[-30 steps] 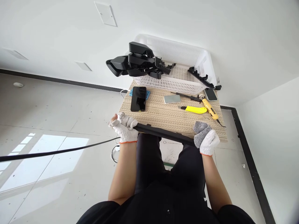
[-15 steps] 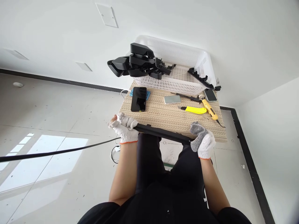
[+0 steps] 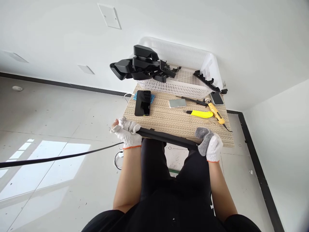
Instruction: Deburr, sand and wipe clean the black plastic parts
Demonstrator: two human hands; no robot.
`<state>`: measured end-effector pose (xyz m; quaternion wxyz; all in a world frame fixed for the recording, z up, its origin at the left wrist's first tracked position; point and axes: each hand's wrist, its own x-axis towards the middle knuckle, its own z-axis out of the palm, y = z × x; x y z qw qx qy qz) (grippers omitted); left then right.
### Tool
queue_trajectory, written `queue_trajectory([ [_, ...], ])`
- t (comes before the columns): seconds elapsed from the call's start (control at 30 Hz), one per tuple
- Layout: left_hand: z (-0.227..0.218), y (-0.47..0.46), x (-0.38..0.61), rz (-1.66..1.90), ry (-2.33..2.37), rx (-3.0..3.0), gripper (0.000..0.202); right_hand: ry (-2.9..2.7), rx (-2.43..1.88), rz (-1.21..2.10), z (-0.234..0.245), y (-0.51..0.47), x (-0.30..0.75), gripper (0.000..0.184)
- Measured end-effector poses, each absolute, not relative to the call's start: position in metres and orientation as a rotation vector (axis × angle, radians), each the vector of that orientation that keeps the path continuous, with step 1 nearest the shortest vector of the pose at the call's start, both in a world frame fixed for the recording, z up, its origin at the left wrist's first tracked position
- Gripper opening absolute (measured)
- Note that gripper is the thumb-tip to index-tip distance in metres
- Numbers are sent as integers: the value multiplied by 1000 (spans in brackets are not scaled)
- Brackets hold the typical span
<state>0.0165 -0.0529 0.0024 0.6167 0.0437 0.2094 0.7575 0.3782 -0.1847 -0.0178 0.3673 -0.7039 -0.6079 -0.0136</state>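
A long black plastic trim strip (image 3: 169,137) lies across my lap at the table's near edge. My left hand (image 3: 127,131), in a white knit glove with a bare fingertip showing, is closed around its left end. My right hand (image 3: 213,147), gloved the same way, grips a fuzzy grey cloth (image 3: 204,140). That cloth touches the strip's right end; whether the right fingers also hold the strip is hidden.
On the striped table (image 3: 164,124) lie a black phone (image 3: 143,103), a grey flat block (image 3: 177,103), a yellow utility knife (image 3: 201,114), a corded yellow tool (image 3: 216,112) and another phone (image 3: 216,98). Behind, a white basket (image 3: 183,48) holds black plastic parts (image 3: 145,64).
The grey cloth has folded differently around the strip's right end as my right hand turned slightly. The strip and my left hand stay nearly where they were.
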Motion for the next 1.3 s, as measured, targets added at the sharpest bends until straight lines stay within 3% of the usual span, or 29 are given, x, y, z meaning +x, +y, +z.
queue_trajectory([
  [0.13,1,-52,18,1759,499,91,21,-1687,-1673,-94,-12,-186,367,45],
  [0.37,3,-55,19,1748,484,73,21,-1427,-1855,-395,-13,-182,366,54],
  [0.57,2,-54,18,1745,504,68,21,-1851,-1904,-392,-7,-190,304,34],
  [0.7,0,-52,18,1749,580,121,24,-1834,-1953,-455,-15,-178,258,36],
  [0.87,3,-51,23,1766,637,135,24,-2233,-1731,-185,-6,-143,206,49],
  [1.03,5,-48,25,1787,695,113,25,-2237,-1883,83,22,-115,178,55],
  [1.3,9,-48,29,1819,746,115,20,-2010,-2078,242,44,-132,267,44],
])
